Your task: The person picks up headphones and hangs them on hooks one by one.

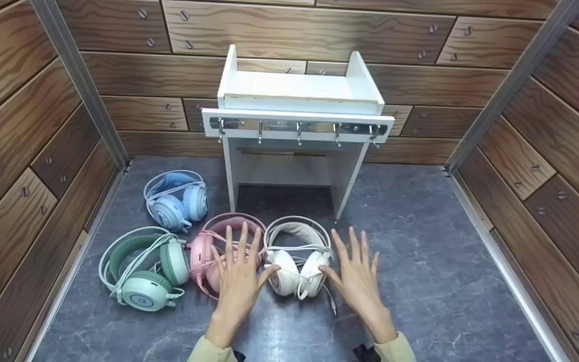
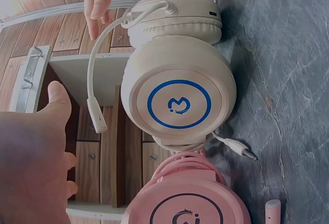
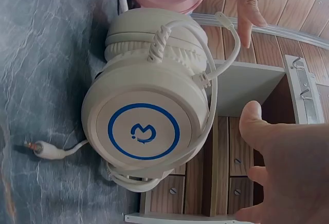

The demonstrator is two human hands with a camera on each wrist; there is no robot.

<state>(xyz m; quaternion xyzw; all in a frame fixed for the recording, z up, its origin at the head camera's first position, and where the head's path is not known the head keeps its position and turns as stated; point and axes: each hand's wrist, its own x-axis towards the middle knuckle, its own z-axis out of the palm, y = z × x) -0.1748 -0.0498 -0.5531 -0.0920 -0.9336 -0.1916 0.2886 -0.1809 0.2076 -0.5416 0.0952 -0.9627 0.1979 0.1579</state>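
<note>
White headphones point(image 1: 297, 261) with a boom microphone and a loose audio plug lie on the dark marbled floor, between my two hands. My left hand point(image 1: 239, 281) has its fingers spread and hovers partly over the pink headphones point(image 1: 201, 256), hiding part of them. To the right of the white pair, my right hand point(image 1: 360, 281) is spread too. Neither hand holds anything. In the right wrist view the white earcup point(image 3: 144, 131) with a blue ring logo stands apart from the right thumb. Green headphones point(image 1: 143, 291) and blue headphones point(image 1: 171, 213) lie farther left.
Behind the headphones stands a white shelf unit point(image 1: 355, 176) with a front rail point(image 1: 279, 116) carrying several metal hooks. Wood-patterned walls point(image 1: 289, 30) enclose the floor on the left, back and right, with metal strips along the corners.
</note>
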